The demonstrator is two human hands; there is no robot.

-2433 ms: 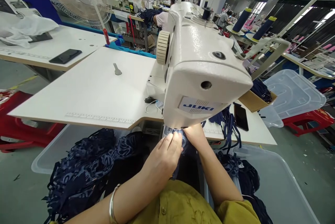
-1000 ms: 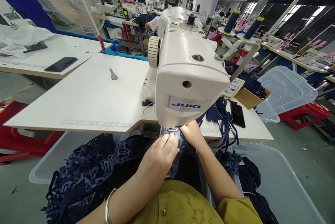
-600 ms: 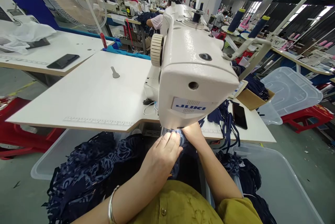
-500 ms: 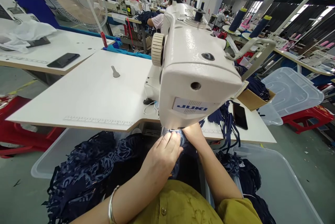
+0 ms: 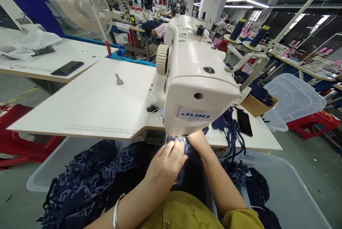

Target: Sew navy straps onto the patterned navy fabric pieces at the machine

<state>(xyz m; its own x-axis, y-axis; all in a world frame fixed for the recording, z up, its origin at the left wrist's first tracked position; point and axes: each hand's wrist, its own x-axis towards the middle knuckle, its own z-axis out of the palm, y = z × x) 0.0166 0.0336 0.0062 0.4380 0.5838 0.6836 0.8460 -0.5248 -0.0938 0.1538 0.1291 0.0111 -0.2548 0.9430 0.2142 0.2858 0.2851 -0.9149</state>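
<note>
A white JUKI sewing machine (image 5: pixel 197 82) stands in front of me. Just below its head, my left hand (image 5: pixel 168 159) has its fingers together on a piece of patterned navy fabric (image 5: pixel 181 175). The fabric hangs down toward my lap. My right hand (image 5: pixel 196 140) reaches in under the machine head at the fabric's other side; its fingers are hidden behind the head. Navy straps (image 5: pixel 231 129) lie on the table to the right of my right hand.
A clear bin (image 5: pixel 40 175) at left holds piled navy patterned pieces (image 5: pixel 88 175); another clear bin (image 5: pixel 288 182) stands at right. Phones lie on the right (image 5: pixel 244 122) and left tables (image 5: pixel 67 68). A metal piece (image 5: pixel 119 80) lies on the white table (image 5: pixel 101 100). Red stools flank the workplace.
The camera view has tilted up slightly, so the scene sits lower. Both hands stay at the fabric beneath the machine head, with little visible movement.
</note>
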